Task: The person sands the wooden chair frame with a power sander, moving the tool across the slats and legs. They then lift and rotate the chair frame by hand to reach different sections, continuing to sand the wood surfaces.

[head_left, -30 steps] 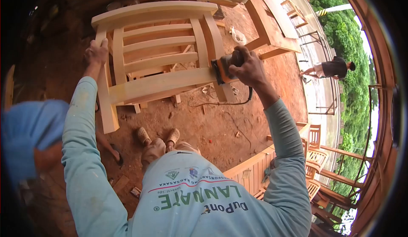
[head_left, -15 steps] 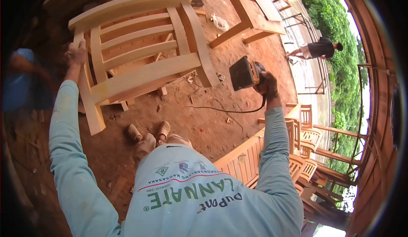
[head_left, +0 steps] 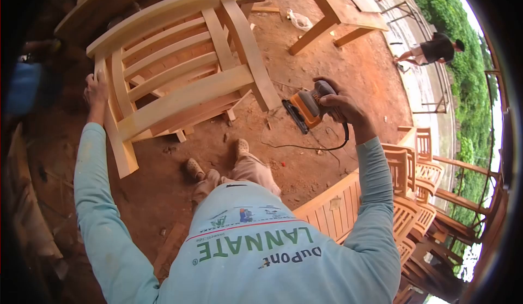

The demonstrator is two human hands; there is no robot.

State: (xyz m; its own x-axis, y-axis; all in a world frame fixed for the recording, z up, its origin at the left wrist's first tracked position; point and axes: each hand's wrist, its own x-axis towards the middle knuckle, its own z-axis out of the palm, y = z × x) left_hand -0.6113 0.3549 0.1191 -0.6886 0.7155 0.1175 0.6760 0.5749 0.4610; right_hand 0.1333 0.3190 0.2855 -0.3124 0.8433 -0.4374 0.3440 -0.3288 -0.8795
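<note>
A pale wooden chair frame (head_left: pixel 185 99) with curved slats stands tilted in front of me. My left hand (head_left: pixel 96 90) is closed around its left side post, below the top rail. In my right hand (head_left: pixel 348 105) is an orange and grey electric sander (head_left: pixel 308 108), held by its rounded top. The sander hangs in the air to the right of the chair frame, apart from it, its dark pad turned toward the lower left. A black cord (head_left: pixel 327 148) loops down from it.
Slatted wooden chairs (head_left: pixel 406 168) and a bench (head_left: pixel 332 203) stand at the right. A wooden table (head_left: pixel 354 18) is at the upper right, beside a plastic bag (head_left: pixel 298 19). A person in a dark shirt (head_left: pixel 436 50) is farther off; blue clothing (head_left: pixel 24 86) shows at far left.
My right hand has turned the sander, swinging its pad from facing me to the lower left. My left hand stays on the post. The view has shifted slightly, and my feet have moved.
</note>
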